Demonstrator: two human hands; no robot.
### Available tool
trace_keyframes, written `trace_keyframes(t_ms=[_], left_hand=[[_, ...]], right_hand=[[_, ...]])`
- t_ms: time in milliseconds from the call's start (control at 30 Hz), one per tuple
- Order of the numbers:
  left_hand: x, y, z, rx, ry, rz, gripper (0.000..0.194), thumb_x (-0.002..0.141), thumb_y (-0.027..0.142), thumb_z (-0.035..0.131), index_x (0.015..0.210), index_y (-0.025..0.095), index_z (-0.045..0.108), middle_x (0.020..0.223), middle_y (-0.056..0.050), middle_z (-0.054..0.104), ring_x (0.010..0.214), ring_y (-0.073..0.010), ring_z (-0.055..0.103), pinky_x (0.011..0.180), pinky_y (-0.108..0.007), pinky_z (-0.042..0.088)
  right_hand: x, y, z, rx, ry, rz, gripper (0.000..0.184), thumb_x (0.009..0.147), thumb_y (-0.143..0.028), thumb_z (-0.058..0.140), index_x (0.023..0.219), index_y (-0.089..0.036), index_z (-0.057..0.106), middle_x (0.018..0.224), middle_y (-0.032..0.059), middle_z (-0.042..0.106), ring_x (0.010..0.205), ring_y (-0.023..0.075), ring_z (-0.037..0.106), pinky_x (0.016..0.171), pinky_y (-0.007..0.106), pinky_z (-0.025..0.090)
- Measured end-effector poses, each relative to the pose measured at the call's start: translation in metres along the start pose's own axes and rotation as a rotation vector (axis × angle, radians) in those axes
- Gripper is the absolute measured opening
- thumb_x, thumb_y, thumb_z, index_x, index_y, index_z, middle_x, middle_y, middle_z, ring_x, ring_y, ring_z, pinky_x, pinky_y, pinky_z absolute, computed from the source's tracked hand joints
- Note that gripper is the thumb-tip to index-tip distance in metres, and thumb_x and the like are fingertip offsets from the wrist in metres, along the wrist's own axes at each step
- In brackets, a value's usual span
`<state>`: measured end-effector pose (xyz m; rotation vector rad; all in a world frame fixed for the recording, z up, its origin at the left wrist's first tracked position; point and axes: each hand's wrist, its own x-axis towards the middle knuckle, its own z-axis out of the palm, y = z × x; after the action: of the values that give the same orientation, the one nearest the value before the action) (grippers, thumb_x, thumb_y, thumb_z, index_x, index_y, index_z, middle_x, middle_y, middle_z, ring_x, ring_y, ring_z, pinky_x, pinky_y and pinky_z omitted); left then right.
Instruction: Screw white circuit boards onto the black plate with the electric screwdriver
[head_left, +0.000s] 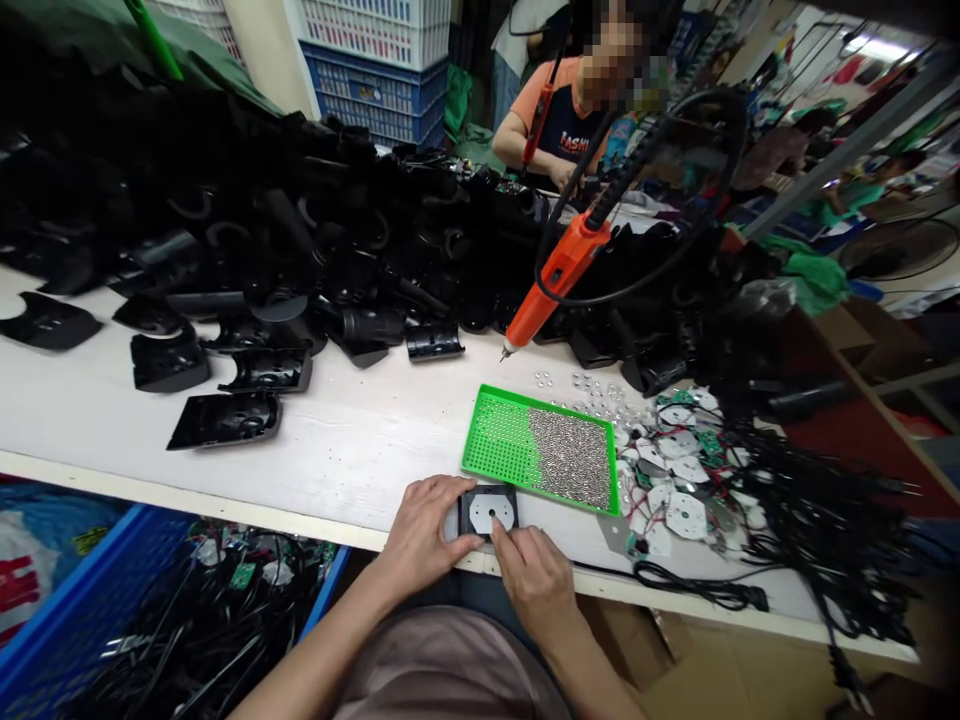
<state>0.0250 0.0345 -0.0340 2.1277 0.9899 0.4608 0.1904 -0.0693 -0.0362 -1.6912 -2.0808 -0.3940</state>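
Observation:
At the front edge of the workbench lies a small black plastic housing with a white plate set in it. My left hand grips the housing from the left, its thumb along the near side and fingers over the far edge. My right hand has its index finger down on the white plate by the dark centre hole, the other fingers curled in; whatever they pinch is hidden. Just beyond is a green perforated tray, its right part covered with small metal screws. An orange electric screwdriver hangs above the tray.
White round plates with wires and tangled black power cords lie to the right. Black plastic shells cover the left and back. A blue crate holds corded parts below left. A co-worker sits opposite.

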Motion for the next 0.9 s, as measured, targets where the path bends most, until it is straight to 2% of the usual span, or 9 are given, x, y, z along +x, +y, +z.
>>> trace_keyframes(t_ms=[67, 167, 300, 400, 500, 667, 733, 800, 900], left_hand=[[0.001, -0.001, -0.001, -0.011, -0.011, 0.010, 0.058, 0.076, 0.042, 0.073, 0.128, 0.027, 0.053, 0.127, -0.009, 0.060, 0.118, -0.0308, 0.051, 0.102, -0.047, 0.034], [0.002, -0.001, -0.006, -0.033, -0.027, 0.023, 0.058, 0.077, 0.044, 0.072, 0.128, 0.027, 0.052, 0.127, -0.008, 0.060, 0.120, -0.0302, 0.050, 0.103, -0.046, 0.034], [0.002, 0.003, -0.006, -0.066, -0.029, 0.023, 0.048, 0.084, 0.042, 0.064, 0.129, 0.028, 0.051, 0.130, -0.006, 0.059, 0.123, -0.0279, 0.049, 0.105, -0.044, 0.032], [0.003, 0.008, 0.004, -0.036, 0.047, -0.049, 0.037, 0.091, 0.041, 0.052, 0.124, 0.025, 0.054, 0.126, -0.007, 0.061, 0.122, -0.0271, 0.049, 0.103, -0.044, 0.032], [0.005, 0.014, 0.019, 0.053, 0.146, -0.124, 0.039, 0.087, 0.042, 0.057, 0.121, 0.022, 0.056, 0.120, -0.009, 0.063, 0.118, -0.0290, 0.050, 0.100, -0.046, 0.032], [0.008, 0.016, 0.028, 0.149, 0.191, -0.106, 0.037, 0.087, 0.042, 0.057, 0.119, 0.023, 0.056, 0.116, -0.008, 0.065, 0.115, -0.0285, 0.052, 0.096, -0.045, 0.034], [0.009, 0.013, 0.029, 0.178, 0.205, -0.097, 0.037, 0.087, 0.042, 0.056, 0.119, 0.023, 0.056, 0.115, -0.008, 0.065, 0.114, -0.0285, 0.053, 0.095, -0.045, 0.035], [0.009, 0.011, 0.030, 0.194, 0.212, -0.089, 0.037, 0.087, 0.042, 0.056, 0.119, 0.023, 0.056, 0.115, -0.008, 0.065, 0.114, -0.0288, 0.053, 0.094, -0.045, 0.035], [0.009, 0.010, 0.030, 0.195, 0.208, -0.080, 0.037, 0.088, 0.043, 0.055, 0.119, 0.023, 0.055, 0.115, -0.008, 0.065, 0.114, -0.0290, 0.053, 0.094, -0.046, 0.035]], right_hand=[[0.003, -0.003, -0.002, -0.018, -0.002, 0.041, 0.025, 0.090, -0.006, 0.048, 0.109, -0.014, 0.062, 0.063, 0.0020, 0.056, 0.062, 0.0174, 0.050, 0.060, 0.032, 0.039], [0.008, -0.008, -0.007, -0.047, -0.044, 0.128, 0.024, 0.091, -0.008, 0.048, 0.107, -0.017, 0.063, 0.066, 0.0030, 0.058, 0.066, 0.0198, 0.051, 0.078, 0.041, 0.042], [0.012, -0.014, -0.009, -0.023, -0.088, 0.175, 0.024, 0.090, -0.010, 0.049, 0.106, -0.018, 0.065, 0.068, 0.0033, 0.060, 0.070, 0.0210, 0.051, 0.095, 0.051, 0.036], [0.011, -0.018, -0.005, -0.006, -0.078, 0.199, 0.023, 0.090, -0.011, 0.050, 0.105, -0.018, 0.066, 0.069, 0.0038, 0.060, 0.071, 0.0213, 0.051, 0.095, 0.050, 0.036], [0.012, -0.010, -0.009, 0.091, -0.082, 0.225, 0.022, 0.091, -0.017, 0.051, 0.104, -0.020, 0.068, 0.071, 0.0038, 0.062, 0.073, 0.0213, 0.053, 0.094, 0.048, 0.037], [0.001, 0.043, -0.051, 0.355, -0.046, 0.368, 0.023, 0.094, -0.025, 0.049, 0.102, -0.022, 0.070, 0.086, 0.0043, 0.071, 0.082, 0.0177, 0.062, 0.081, 0.034, 0.046], [-0.012, 0.060, -0.071, 0.279, -0.029, 0.456, 0.023, 0.095, -0.026, 0.049, 0.097, -0.020, 0.071, 0.088, 0.0052, 0.073, 0.081, 0.0172, 0.064, 0.078, 0.032, 0.045], [-0.028, 0.064, -0.081, 0.186, -0.106, 0.460, 0.025, 0.095, -0.029, 0.049, 0.093, -0.020, 0.072, 0.084, 0.0051, 0.074, 0.076, 0.0172, 0.065, 0.077, 0.032, 0.044], [-0.048, 0.046, -0.074, 0.066, -0.240, 0.422, 0.036, 0.095, -0.044, 0.045, 0.098, -0.019, 0.071, 0.078, 0.0065, 0.073, 0.070, 0.0194, 0.066, 0.069, 0.032, 0.044]])
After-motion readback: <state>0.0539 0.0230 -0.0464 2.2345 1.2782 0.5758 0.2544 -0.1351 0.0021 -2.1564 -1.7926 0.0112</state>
